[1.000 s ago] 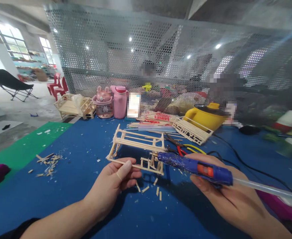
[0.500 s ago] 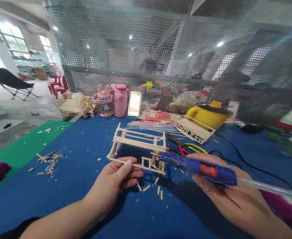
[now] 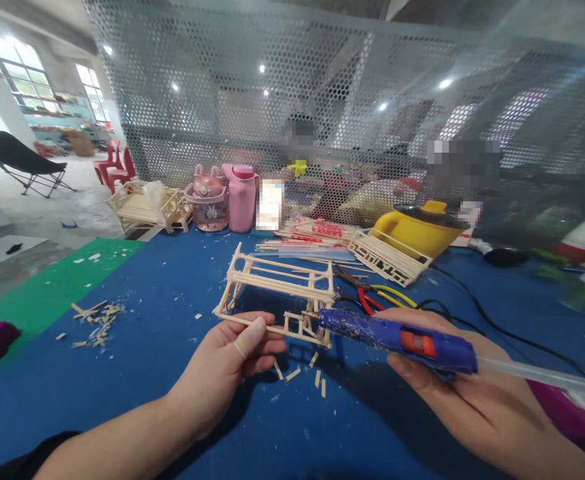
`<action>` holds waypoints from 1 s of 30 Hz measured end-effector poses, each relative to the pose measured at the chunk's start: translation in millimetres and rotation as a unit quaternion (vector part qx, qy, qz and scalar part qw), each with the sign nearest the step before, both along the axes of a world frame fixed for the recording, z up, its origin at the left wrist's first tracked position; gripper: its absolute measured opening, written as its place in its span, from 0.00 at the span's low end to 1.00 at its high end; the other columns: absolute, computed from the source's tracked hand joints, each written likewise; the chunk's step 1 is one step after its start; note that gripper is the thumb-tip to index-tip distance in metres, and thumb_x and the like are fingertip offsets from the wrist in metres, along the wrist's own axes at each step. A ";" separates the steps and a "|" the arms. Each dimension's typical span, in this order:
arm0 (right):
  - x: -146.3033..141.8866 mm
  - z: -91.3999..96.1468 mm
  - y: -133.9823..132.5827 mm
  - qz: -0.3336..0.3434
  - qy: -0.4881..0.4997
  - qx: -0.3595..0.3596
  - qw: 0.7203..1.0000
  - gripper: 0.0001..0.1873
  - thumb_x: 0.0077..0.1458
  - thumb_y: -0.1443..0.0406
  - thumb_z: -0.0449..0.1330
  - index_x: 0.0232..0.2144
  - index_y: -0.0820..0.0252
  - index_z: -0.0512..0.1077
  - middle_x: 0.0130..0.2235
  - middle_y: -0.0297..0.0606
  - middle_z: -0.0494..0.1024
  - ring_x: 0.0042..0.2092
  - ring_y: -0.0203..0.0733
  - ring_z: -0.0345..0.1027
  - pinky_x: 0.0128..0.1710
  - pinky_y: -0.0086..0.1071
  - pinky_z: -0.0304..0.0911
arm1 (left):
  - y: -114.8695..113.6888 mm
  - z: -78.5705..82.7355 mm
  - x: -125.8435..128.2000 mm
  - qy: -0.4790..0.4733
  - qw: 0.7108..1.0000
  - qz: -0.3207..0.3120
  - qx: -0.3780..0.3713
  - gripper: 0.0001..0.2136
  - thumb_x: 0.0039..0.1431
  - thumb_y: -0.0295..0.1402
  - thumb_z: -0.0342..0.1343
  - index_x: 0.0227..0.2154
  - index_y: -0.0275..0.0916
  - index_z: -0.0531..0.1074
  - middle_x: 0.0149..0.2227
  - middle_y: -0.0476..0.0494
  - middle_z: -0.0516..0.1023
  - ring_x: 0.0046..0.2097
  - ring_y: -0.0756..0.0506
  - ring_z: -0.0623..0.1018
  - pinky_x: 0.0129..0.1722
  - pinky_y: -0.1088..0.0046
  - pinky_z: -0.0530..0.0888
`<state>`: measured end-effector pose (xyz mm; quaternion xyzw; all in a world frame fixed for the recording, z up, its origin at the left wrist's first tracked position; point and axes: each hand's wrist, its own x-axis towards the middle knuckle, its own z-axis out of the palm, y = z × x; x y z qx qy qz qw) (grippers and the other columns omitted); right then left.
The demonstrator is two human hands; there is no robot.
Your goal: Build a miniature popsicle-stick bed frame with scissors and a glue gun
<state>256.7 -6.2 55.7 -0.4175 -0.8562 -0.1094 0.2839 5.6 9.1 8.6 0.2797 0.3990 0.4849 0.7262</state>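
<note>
My left hand (image 3: 232, 363) pinches the near rail of a small wooden stick frame (image 3: 277, 293) that stands on the blue table cover (image 3: 172, 400). A blue glue gun (image 3: 397, 339) lies in my right hand (image 3: 472, 400), fingers wrapped under its body. Its nozzle touches the frame's lower right corner by a little ladder-like section. A clear glue stick (image 3: 547, 377) pokes out of the gun's back toward the right. Short cut stick pieces (image 3: 300, 377) lie on the cover just below the frame.
Pliers with red and yellow handles (image 3: 372, 297) and a black cable (image 3: 497, 330) lie behind the gun. Further back: a stick panel (image 3: 385, 257), yellow pot (image 3: 417, 230), stick bundle (image 3: 312, 243), pink bottles (image 3: 225, 200), another wooden model (image 3: 145, 210). Chips (image 3: 95, 320) at left. People sit behind mesh.
The view has drifted slightly; both hands, the frame and the glue gun keep nearly the same pose, with the nozzle staying at the frame's lower right corner.
</note>
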 end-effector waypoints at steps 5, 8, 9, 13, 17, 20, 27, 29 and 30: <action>-1.8 1.7 1.2 0.004 -0.014 0.000 1.000 0.13 0.55 0.65 0.54 0.45 0.56 0.65 0.37 0.36 0.78 0.34 0.40 0.74 0.32 0.28 0.68 | 0.1 -0.3 0.5 -0.003 1.000 0.003 0.001 0.09 0.52 0.32 0.60 0.35 0.34 0.73 0.29 0.43 0.79 0.32 0.51 0.79 0.28 0.82 0.75; -2.2 1.0 1.0 0.006 -0.014 -0.004 1.000 0.14 0.55 0.65 0.54 0.45 0.56 0.64 0.36 0.36 0.77 0.34 0.40 0.74 0.32 0.28 0.68 | 0.7 -1.3 0.4 -0.002 1.000 0.002 0.004 0.09 0.53 0.32 0.60 0.35 0.34 0.73 0.30 0.43 0.79 0.32 0.51 0.79 0.29 0.83 0.75; -2.1 0.6 0.7 0.007 -0.013 -0.006 1.000 0.14 0.55 0.65 0.54 0.45 0.56 0.64 0.36 0.36 0.77 0.34 0.39 0.74 0.32 0.28 0.68 | 0.9 -1.7 0.3 -0.001 1.000 0.001 0.005 0.09 0.53 0.32 0.59 0.36 0.34 0.73 0.30 0.43 0.79 0.32 0.51 0.79 0.29 0.83 0.75; -1.2 0.1 -0.9 0.013 -0.019 -0.007 1.000 0.14 0.56 0.65 0.54 0.45 0.55 0.63 0.37 0.36 0.77 0.35 0.40 0.74 0.33 0.28 0.68 | 1.2 -2.0 0.2 0.000 1.000 -0.003 0.010 0.08 0.54 0.32 0.59 0.36 0.33 0.73 0.30 0.43 0.79 0.32 0.52 0.79 0.29 0.83 0.74; -0.7 2.6 -2.6 0.012 -0.025 0.006 1.000 0.13 0.56 0.64 0.53 0.46 0.55 0.63 0.37 0.37 0.77 0.35 0.41 0.74 0.34 0.30 0.69 | 0.8 -0.8 0.2 0.001 1.000 -0.002 0.008 0.08 0.54 0.32 0.59 0.36 0.34 0.73 0.30 0.43 0.79 0.32 0.52 0.79 0.29 0.83 0.74; -1.2 4.3 -3.4 0.008 -0.029 0.013 0.999 0.13 0.56 0.64 0.53 0.45 0.56 0.63 0.36 0.37 0.77 0.35 0.40 0.74 0.34 0.29 0.69 | 0.8 -0.7 0.3 0.001 1.000 -0.001 0.007 0.08 0.54 0.32 0.59 0.36 0.34 0.73 0.30 0.43 0.79 0.32 0.52 0.79 0.29 0.83 0.75; -2.1 1.7 -1.8 0.013 -0.031 0.011 0.999 0.13 0.56 0.64 0.53 0.45 0.56 0.64 0.37 0.36 0.77 0.35 0.39 0.74 0.34 0.27 0.68 | 1.3 -3.1 -0.5 0.006 1.000 -0.003 0.012 0.08 0.55 0.31 0.58 0.37 0.33 0.73 0.31 0.42 0.79 0.31 0.52 0.79 0.29 0.83 0.75; -2.4 2.3 -1.0 0.014 -0.033 0.010 0.999 0.13 0.56 0.64 0.53 0.45 0.56 0.64 0.37 0.36 0.77 0.36 0.39 0.73 0.35 0.27 0.68 | 1.3 -2.7 -0.6 0.007 1.000 -0.006 0.012 0.08 0.56 0.32 0.57 0.37 0.33 0.73 0.31 0.42 0.79 0.31 0.52 0.79 0.28 0.83 0.75; -2.5 2.9 -0.9 0.014 -0.034 0.010 0.999 0.13 0.56 0.64 0.53 0.45 0.56 0.64 0.37 0.37 0.77 0.36 0.39 0.73 0.35 0.27 0.68 | 1.3 -2.4 -0.7 0.006 1.000 -0.007 0.011 0.08 0.56 0.32 0.57 0.37 0.32 0.73 0.31 0.42 0.79 0.31 0.52 0.79 0.28 0.83 0.75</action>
